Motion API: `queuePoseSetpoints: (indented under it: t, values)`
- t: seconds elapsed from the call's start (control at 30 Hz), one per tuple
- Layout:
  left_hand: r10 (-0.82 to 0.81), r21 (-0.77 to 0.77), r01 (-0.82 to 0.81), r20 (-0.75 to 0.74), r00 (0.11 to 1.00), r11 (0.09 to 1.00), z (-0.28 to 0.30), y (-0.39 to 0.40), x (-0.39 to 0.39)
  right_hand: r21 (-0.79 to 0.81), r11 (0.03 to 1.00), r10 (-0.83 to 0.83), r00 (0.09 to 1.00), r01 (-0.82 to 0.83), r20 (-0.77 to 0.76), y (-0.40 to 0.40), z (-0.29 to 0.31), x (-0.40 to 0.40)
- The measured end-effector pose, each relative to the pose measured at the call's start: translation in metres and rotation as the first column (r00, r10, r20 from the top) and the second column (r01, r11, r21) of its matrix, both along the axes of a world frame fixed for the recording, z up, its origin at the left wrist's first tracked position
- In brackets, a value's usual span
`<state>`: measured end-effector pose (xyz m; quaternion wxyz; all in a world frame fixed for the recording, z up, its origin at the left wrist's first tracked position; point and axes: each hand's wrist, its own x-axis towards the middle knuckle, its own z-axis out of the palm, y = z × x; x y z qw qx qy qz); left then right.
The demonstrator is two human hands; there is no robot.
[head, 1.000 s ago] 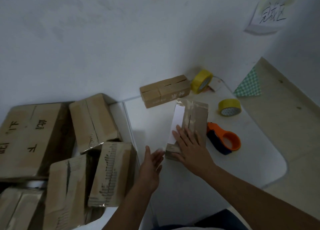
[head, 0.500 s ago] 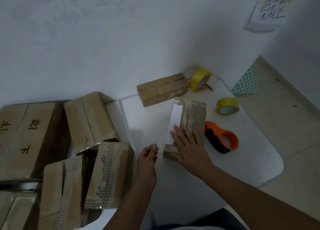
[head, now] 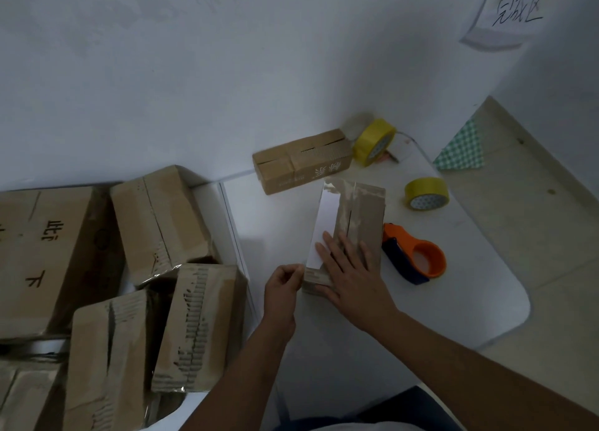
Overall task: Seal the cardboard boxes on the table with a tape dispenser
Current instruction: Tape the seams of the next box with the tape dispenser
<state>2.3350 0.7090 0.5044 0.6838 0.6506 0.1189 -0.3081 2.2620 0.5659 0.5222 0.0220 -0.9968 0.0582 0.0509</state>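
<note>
A makeshift packing corner in a plain room. A white table (head: 460, 304) stands against a bare white wall (head: 194, 74). At 9 o'clock lies a heap of worn cardboard boxes (head: 155, 223). Toward 1 o'clock on the table sit two yellow tape rolls (head: 426, 193), with an orange tape dispenser (head: 418, 255) near them. At 1 o'clock a handwritten paper sign (head: 512, 12) hangs on the wall.

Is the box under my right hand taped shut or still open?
Shut: the flaps of the box meet flat along the middle seam, with glossy tape over it.
</note>
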Motion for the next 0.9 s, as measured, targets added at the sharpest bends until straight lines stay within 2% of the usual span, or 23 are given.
queuePoseSetpoints:
  t: [0.37,0.47,0.53,0.6,0.7,0.8,0.9]
  values:
    - [-0.093,0.015,0.095,-0.076,0.993,0.995,-0.007,-0.002,-0.001,-0.034,0.999,-0.014,1.000,0.015,0.024,0.003,0.004,0.001]
    - [-0.101,0.114,0.101,-0.007,0.995,0.988,-0.005,-0.009,0.003,-0.036,0.999,-0.014,1.000,0.015,0.013,0.003,0.006,0.002]
    - [-0.061,0.228,0.057,0.010,0.998,0.972,0.000,-0.009,0.006,-0.037,0.999,-0.009,1.000,0.009,0.007,0.002,0.007,0.001]
    - [-0.050,0.344,0.016,0.091,0.995,0.939,0.005,0.001,0.005,-0.025,1.000,-0.009,1.000,0.009,0.006,0.001,0.008,0.000]
    - [-0.126,0.342,0.038,0.237,0.963,0.939,0.017,0.022,-0.002,-0.019,1.000,-0.010,1.000,0.010,-0.002,0.002,0.008,0.001]
    - [-0.273,0.314,0.183,0.273,0.923,0.932,0.026,0.022,-0.013,-0.009,1.000,-0.013,1.000,0.013,-0.004,0.002,0.008,0.001]
    - [-0.469,0.413,0.329,0.304,0.829,0.849,0.028,0.008,-0.019,-0.013,1.000,-0.015,1.000,0.014,-0.019,0.003,0.008,0.001]
